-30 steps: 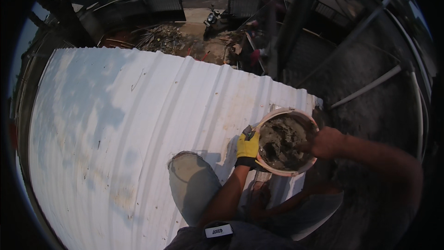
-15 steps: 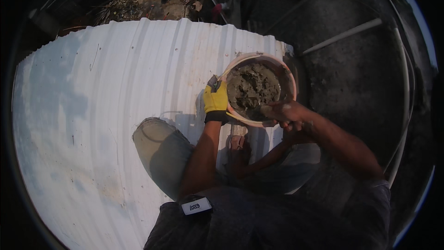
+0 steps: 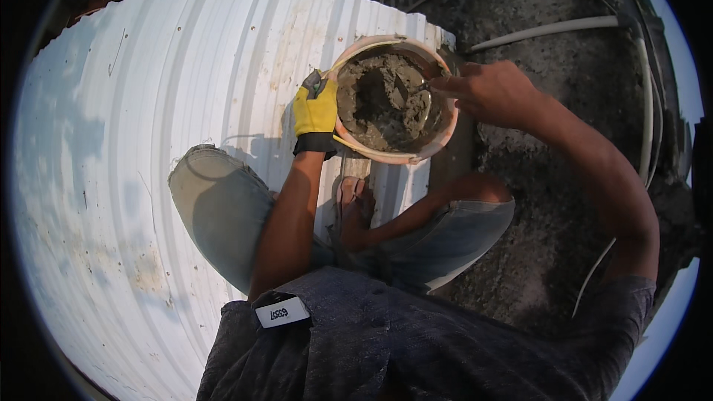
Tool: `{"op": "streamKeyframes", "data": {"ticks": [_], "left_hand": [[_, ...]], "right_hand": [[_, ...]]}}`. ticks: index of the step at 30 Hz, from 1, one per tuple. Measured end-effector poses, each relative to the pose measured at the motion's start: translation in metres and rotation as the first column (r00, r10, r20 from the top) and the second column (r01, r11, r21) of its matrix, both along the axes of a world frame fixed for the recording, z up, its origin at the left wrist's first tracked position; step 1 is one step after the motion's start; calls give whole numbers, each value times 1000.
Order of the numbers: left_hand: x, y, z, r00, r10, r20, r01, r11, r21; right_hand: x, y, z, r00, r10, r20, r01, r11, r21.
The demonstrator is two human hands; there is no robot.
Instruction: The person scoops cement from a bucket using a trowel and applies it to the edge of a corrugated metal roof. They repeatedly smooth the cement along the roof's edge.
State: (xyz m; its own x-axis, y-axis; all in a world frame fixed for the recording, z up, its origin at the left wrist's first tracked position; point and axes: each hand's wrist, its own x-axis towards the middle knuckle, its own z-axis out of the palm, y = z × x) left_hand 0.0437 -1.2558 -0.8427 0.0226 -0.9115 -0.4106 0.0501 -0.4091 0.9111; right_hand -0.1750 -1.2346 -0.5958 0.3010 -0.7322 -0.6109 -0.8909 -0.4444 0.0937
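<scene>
A round, pale orange bucket point(image 3: 395, 157) stands on a white corrugated metal sheet, at its right edge. Wet grey mortar point(image 3: 368, 104) fills much of it, with a dark hollow in the middle. My left hand point(image 3: 316, 113), in a yellow and black work glove, grips the bucket's left side at the rim. Bare, my right hand point(image 3: 496, 95) is closed round the handle of a trowel point(image 3: 423, 89) over the right rim. The trowel's blade is partly buried in the mortar, so its full shape is hidden.
My bent knees and a bare foot point(image 3: 352, 191) rest close below the bucket. The ribbed metal sheet point(image 3: 200, 74) spreads to the left. On the right lies a lower, dark rough surface point(image 3: 535, 156), crossed by a pale pipe point(image 3: 546, 32).
My right hand has moved up and right, from the bucket's lower right to its right rim, drawing the trowel through the mortar. The view has shifted; my left hand stays on the bucket.
</scene>
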Motion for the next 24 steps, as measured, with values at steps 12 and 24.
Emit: {"op": "streamKeyframes", "data": {"ticks": [12,24], "left_hand": [[-4,0,-18,996,43,74,-39,998,-51],[8,-2,2,998,-1,68,2,1000,-12]], "right_hand": [[-15,64,-172,404,-786,468,679,601,423],[18,30,13,830,-522,197,492,851,185]]}}
